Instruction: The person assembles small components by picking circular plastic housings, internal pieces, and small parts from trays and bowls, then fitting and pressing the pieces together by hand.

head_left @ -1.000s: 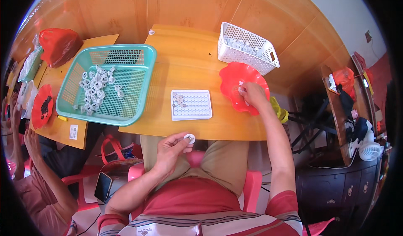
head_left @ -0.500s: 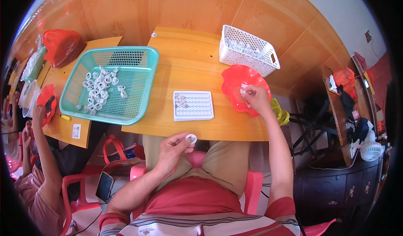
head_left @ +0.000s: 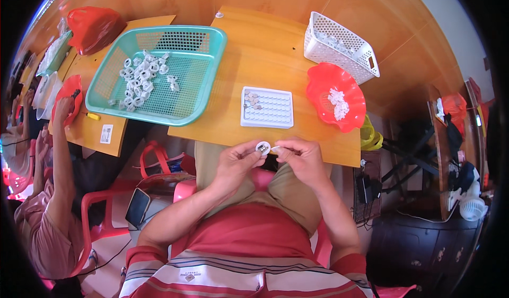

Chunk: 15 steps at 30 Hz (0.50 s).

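Close to the table's front edge, my left hand (head_left: 233, 165) pinches a round white plastic part (head_left: 263, 148) with small metal bits showing inside it. Beside it my right hand (head_left: 303, 162) is closed on a small white piece (head_left: 275, 149), held against or very near the part's right side. Beyond my hands lies a white tray (head_left: 281, 115) with rows of little pockets; several small coin-like discs (head_left: 252, 100) rest in its left portion. To the right, a scalloped red bowl (head_left: 321, 80) contains a heap of small white pieces (head_left: 338, 104).
A teal mesh basket (head_left: 216, 64) with white ring-shaped parts (head_left: 139, 80) stands left. A perforated white basket (head_left: 366, 74) of small parts sits back right. A co-worker's hand (head_left: 64, 108) reaches into another red bowl (head_left: 75, 85) at far left, near a yellow-handled tool (head_left: 93, 116).
My right hand has left the red bowl and come to the round part, carrying a small white piece. My left hand still holds the part; the whole view has shifted.
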{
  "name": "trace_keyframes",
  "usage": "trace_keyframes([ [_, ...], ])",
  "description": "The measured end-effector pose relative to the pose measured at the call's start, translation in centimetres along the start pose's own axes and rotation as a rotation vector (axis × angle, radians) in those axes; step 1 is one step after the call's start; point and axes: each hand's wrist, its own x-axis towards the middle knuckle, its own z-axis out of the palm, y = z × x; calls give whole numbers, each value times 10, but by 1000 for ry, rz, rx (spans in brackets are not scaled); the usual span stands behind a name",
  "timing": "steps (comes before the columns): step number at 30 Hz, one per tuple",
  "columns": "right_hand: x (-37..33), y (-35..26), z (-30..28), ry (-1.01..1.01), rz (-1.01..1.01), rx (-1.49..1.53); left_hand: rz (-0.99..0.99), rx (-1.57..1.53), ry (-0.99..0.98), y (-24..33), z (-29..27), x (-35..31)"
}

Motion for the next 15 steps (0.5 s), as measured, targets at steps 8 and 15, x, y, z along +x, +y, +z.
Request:
trace_keyframes([
  [8, -6, 2, 27, 79, -8, -191, 52, -7, 23, -2, -1, -4],
  [15, -6, 3, 32, 116, 1, -207, 52, 85, 2, 2, 3, -4],
])
